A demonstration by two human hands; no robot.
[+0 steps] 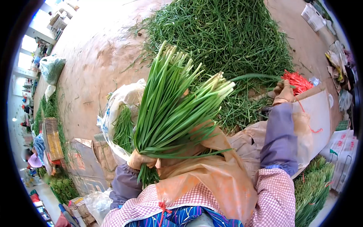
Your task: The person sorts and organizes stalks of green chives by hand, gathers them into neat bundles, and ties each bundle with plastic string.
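My left hand is wrapped round the lower part of a large bunch of long green stalks, whose pale cut ends fan upward and to the right. Out to the right, my right hand pinches the end of a thin green stalk or leaf. Beside that hand lies a pile of red ties. An orange-tinted plastic apron covers my lap, under the bunch.
A big heap of green stalks lies ahead on the floor. Left of the bunch is a white bag with greens inside. Stacked bundles stand at the lower right, near a cardboard box. People are at the far left.
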